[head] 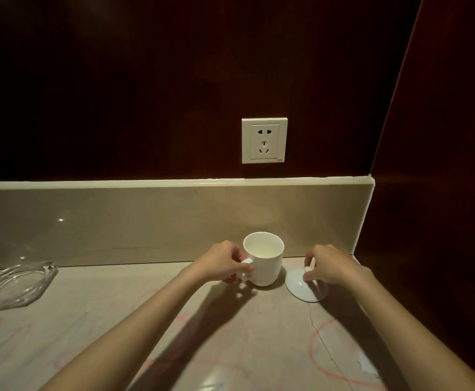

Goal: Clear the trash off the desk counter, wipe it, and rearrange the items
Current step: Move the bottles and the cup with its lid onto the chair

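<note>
A white mug (pixel 265 262) stands upright and empty on the beige stone counter (pixel 230 328), near the backsplash. My left hand (pixel 225 262) holds the mug's handle with curled fingers. Just right of the mug, a white round lid (pixel 298 286) sits on the counter, and my right hand (pixel 332 268) pinches its small knob from above. The lid's right part is hidden under that hand.
A clear glass ashtray (pixel 13 286) lies at the far left of the counter. Faint red and blue scribbles and a thin crack (pixel 323 342) mark the surface. A white wall socket (pixel 264 140) sits above the backsplash (pixel 146 221). Dark wood panels close off the back and right side.
</note>
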A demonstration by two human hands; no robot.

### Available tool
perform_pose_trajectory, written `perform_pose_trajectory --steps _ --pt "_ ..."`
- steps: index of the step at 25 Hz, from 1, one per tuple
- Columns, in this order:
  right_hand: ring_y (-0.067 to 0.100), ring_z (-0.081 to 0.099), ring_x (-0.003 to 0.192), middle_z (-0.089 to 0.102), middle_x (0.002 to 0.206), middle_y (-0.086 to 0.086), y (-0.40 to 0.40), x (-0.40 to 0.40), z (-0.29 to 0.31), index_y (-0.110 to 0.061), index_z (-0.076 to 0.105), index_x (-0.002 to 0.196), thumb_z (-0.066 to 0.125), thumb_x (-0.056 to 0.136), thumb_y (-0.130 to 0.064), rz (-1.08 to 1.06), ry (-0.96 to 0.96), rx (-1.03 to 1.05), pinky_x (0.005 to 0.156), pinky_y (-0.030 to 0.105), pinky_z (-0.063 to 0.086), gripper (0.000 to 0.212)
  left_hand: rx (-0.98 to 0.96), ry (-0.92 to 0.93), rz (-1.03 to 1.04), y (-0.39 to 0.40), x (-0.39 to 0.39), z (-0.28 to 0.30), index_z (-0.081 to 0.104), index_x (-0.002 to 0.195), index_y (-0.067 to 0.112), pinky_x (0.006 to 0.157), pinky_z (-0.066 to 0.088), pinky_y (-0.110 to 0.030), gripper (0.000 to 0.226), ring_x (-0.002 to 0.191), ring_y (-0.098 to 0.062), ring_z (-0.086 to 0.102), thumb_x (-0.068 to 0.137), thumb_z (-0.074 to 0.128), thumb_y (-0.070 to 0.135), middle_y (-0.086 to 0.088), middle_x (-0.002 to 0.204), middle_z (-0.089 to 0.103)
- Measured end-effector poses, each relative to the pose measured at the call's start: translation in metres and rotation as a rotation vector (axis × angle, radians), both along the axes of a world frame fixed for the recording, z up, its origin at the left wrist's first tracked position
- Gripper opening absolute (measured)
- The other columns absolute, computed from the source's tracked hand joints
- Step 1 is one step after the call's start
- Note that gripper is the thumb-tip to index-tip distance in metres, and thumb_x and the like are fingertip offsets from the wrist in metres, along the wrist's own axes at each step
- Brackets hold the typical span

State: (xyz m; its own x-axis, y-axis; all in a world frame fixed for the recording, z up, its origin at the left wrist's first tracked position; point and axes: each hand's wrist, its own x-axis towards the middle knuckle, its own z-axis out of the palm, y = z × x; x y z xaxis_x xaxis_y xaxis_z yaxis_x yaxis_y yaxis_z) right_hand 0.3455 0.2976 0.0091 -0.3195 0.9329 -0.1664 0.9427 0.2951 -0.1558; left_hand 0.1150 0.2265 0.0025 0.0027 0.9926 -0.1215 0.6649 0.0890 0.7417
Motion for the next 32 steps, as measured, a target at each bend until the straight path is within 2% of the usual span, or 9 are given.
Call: perform_pose_trajectory --steps 4,7,12,15,17,20,25,29,32 --pt "0.021 0.062 0.086 0.067 0.094 0.001 0.003 0.0 -0.004 -0.02 0.068 0.088 0.074 0.075 -0.031 0.033 0.039 0.092 0.065 0.027 0.042 0.019 -0.061 -0.102 0.015 0.002 -0.009 -0.003 0.062 0.071 0.008 0.065 0.055 -0.025 0.022 0.058 -0.008 0.065 0.088 0.068 0.021 0.001 0.058 0.065" --pt "0.019 0.062 0.084 0.067 0.091 0.0 0.002 0.002 0.002 -0.02 0.069 0.088 0.074 0.076 -0.033 0.038 0.068 0.142 0.066 0.028 0.045 0.018 -0.08 -0.222 0.031 0.0 -0.016 -0.007 0.058 0.071 0.008 0.067 0.054 -0.023 0.026 0.058 -0.007 0.063 0.089 0.068 0.023 0.001 0.061 0.064" --pt "0.015 0.061 0.079 0.064 0.084 -0.003 -0.015 0.003 0.037 -0.021 0.067 0.088 0.072 0.08 -0.036 0.051 0.192 0.203 0.073 0.033 0.054 0.018 -0.068 -0.365 0.048 -0.009 -0.023 -0.009 0.057 0.065 0.012 0.055 0.046 -0.011 0.027 0.05 0.002 0.058 0.089 0.066 0.019 0.012 0.048 0.056" --pt "0.016 0.059 0.08 0.061 0.08 -0.007 -0.032 -0.001 0.057 -0.025 0.064 0.085 0.069 0.08 -0.038 0.084 0.236 0.275 0.071 0.034 0.05 0.014 -0.071 -0.422 0.008 -0.018 -0.031 -0.008 0.057 0.064 0.011 0.072 0.055 -0.019 0.027 0.07 -0.012 0.066 0.087 0.068 0.019 0.01 0.051 0.054" --pt "0.015 0.059 0.079 0.059 0.075 -0.011 -0.044 -0.008 0.067 -0.028 0.062 0.081 0.069 0.08 -0.038 0.106 0.276 0.281 0.071 0.034 0.049 0.013 -0.09 -0.508 -0.005 -0.027 -0.038 -0.004 0.06 0.07 0.007 0.085 0.057 -0.027 0.021 0.087 -0.026 0.07 0.086 0.069 0.018 0.002 0.063 0.063" --pt "0.014 0.059 0.079 0.059 0.074 -0.014 -0.062 -0.02 0.076 -0.028 0.064 0.08 0.07 0.079 -0.04 0.134 0.316 0.302 0.074 0.039 0.053 0.013 -0.113 -0.62 -0.002 -0.046 -0.048 0.007 0.066 0.08 0.001 0.083 0.058 -0.027 0.018 0.095 -0.034 0.07 0.083 0.07 0.018 -0.016 0.089 0.07" --pt "0.009 0.06 0.077 0.063 0.077 -0.013 -0.094 -0.046 0.085 -0.026 0.067 0.083 0.07 0.079 -0.042 0.194 0.381 0.34 0.072 0.04 0.055 0.016 -0.086 -0.57 0.002 -0.086 -0.075 0.022 0.067 0.081 0.001 0.083 0.058 -0.028 0.02 0.095 -0.034 0.07 0.08 0.072 0.02 -0.019 0.094 0.071" --pt "0.009 0.06 0.077 0.063 0.077 -0.014 -0.124 -0.072 0.082 -0.029 0.067 0.083 0.069 0.08 -0.043 0.261 0.412 0.351 0.073 0.041 0.054 0.015 -0.058 -0.55 0.012 -0.127 -0.091 0.016 0.068 0.071 0.009 0.089 0.056 -0.033 0.017 0.095 -0.032 0.07 0.085 0.07 0.018 -0.008 0.08 0.07" --pt "0.009 0.061 0.079 0.065 0.079 -0.013 -0.148 -0.088 0.081 -0.028 0.069 0.085 0.069 0.079 -0.043 0.325 0.419 0.335 0.074 0.042 0.054 0.016 -0.044 -0.521 0.058 -0.165 -0.099 0.011 0.066 0.072 0.009 0.093 0.054 -0.037 0.017 0.09 -0.027 0.071 0.085 0.07 0.019 -0.003 0.073 0.07"
